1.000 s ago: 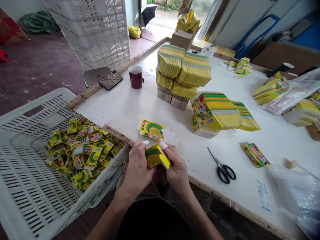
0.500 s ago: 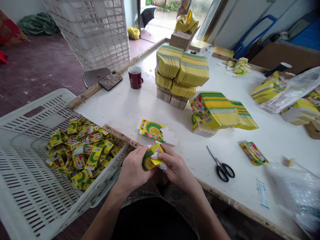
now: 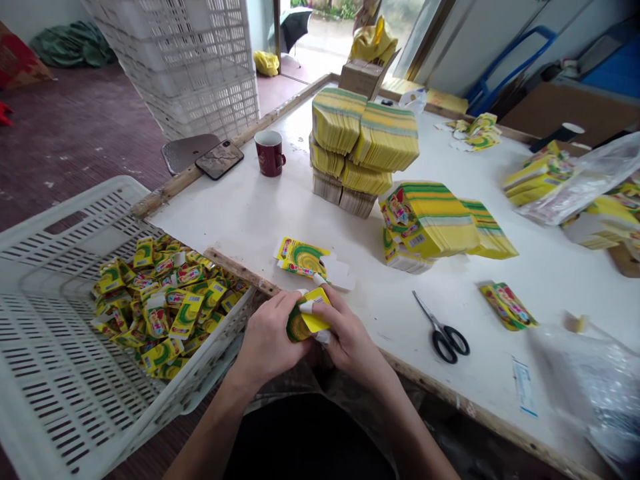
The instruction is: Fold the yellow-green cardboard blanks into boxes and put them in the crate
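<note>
Both my hands grip one small yellow and green carton (image 3: 306,321) at the near edge of the white table (image 3: 250,213). My left hand (image 3: 267,343) wraps its left side, fingers curled. My right hand (image 3: 347,340) presses on its yellow end flap, with white tape on the fingertips. A few flat unfolded cartons (image 3: 305,259) lie on the table just beyond my hands. A white slatted crate (image 3: 55,373) at my left holds several folded cartons (image 3: 165,300).
Tall stacks of flat cartons (image 3: 363,143) stand mid-table, a fallen stack (image 3: 435,223) to their right. Scissors (image 3: 443,332), one flat carton (image 3: 507,307), a red mug (image 3: 269,152), a phone (image 3: 219,159), plastic bags (image 3: 595,387) and stacked empty crates (image 3: 200,60) are around.
The carton has turned in my hands: its open yellow flap is folded down under my right fingers. Both hands stay at the table edge.
</note>
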`<state>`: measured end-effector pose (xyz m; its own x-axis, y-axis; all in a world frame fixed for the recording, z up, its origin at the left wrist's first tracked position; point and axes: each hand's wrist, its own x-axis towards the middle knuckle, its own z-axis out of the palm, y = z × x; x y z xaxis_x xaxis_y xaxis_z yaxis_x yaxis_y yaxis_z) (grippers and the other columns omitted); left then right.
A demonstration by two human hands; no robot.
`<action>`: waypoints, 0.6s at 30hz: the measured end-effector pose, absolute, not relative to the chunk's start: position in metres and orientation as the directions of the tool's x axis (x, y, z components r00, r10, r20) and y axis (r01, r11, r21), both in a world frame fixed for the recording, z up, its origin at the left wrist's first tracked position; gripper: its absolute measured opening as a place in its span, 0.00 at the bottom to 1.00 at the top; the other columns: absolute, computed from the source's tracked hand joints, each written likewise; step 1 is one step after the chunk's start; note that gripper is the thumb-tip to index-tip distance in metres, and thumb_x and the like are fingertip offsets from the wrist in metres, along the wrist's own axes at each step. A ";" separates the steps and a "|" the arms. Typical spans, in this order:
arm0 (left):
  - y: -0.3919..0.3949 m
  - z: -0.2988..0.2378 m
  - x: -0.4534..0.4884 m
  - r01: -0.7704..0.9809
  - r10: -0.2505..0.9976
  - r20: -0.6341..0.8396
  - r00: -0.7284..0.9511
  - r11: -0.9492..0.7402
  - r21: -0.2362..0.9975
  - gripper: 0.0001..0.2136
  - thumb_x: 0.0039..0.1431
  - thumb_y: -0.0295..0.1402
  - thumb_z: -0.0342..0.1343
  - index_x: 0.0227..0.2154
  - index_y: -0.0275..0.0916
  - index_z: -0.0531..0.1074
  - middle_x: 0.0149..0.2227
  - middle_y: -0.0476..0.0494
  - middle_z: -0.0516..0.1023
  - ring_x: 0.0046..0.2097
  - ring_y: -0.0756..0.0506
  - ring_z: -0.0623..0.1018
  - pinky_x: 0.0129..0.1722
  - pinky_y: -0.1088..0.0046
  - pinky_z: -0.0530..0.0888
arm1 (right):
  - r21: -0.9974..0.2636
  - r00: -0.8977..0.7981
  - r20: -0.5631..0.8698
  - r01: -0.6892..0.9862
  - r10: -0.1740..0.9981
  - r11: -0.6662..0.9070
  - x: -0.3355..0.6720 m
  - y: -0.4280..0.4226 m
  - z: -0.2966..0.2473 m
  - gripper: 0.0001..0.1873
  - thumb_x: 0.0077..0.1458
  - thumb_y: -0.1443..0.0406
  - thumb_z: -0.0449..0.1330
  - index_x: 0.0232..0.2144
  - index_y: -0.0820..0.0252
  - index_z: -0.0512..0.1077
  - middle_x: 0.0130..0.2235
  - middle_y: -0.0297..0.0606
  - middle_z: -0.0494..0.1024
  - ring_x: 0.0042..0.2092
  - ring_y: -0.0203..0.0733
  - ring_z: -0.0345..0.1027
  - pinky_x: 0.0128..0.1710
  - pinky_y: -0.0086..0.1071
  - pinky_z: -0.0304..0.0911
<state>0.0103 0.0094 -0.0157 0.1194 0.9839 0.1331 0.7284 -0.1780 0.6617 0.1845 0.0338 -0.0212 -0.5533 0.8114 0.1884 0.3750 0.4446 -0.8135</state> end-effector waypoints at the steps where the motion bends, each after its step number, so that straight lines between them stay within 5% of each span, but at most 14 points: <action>1: 0.010 -0.016 0.010 0.733 0.984 0.135 0.120 -0.179 0.656 0.24 0.43 0.29 0.59 0.48 0.37 0.65 0.44 0.39 0.75 0.45 0.39 0.76 0.45 0.60 0.74 | -0.813 -0.543 0.189 0.382 0.818 0.440 0.183 0.033 -0.023 0.18 0.58 0.71 0.51 0.51 0.55 0.64 0.62 0.52 0.58 0.64 0.49 0.55 0.55 0.41 0.61; 10: 0.013 -0.014 0.012 0.739 0.987 0.112 0.119 -0.163 0.654 0.23 0.45 0.30 0.58 0.48 0.38 0.64 0.45 0.39 0.75 0.47 0.38 0.75 0.47 0.60 0.73 | -0.822 -0.554 0.124 0.407 0.823 0.398 0.182 0.033 -0.020 0.16 0.56 0.73 0.52 0.46 0.57 0.61 0.60 0.53 0.59 0.64 0.51 0.52 0.55 0.43 0.61; 18: 0.012 -0.014 0.010 0.746 0.986 0.084 0.142 -0.163 0.646 0.24 0.44 0.32 0.60 0.48 0.37 0.65 0.45 0.38 0.75 0.46 0.37 0.75 0.46 0.58 0.73 | -0.827 -0.614 0.088 0.395 0.784 0.401 0.187 0.032 -0.014 0.19 0.58 0.64 0.57 0.51 0.58 0.60 0.60 0.55 0.57 0.65 0.53 0.49 0.55 0.43 0.60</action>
<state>0.0103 0.0121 -0.0136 0.1424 0.9863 0.0837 0.7460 -0.1625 0.6458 0.1865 0.0319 -0.0144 -0.6142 0.7843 0.0875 0.3946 0.4013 -0.8266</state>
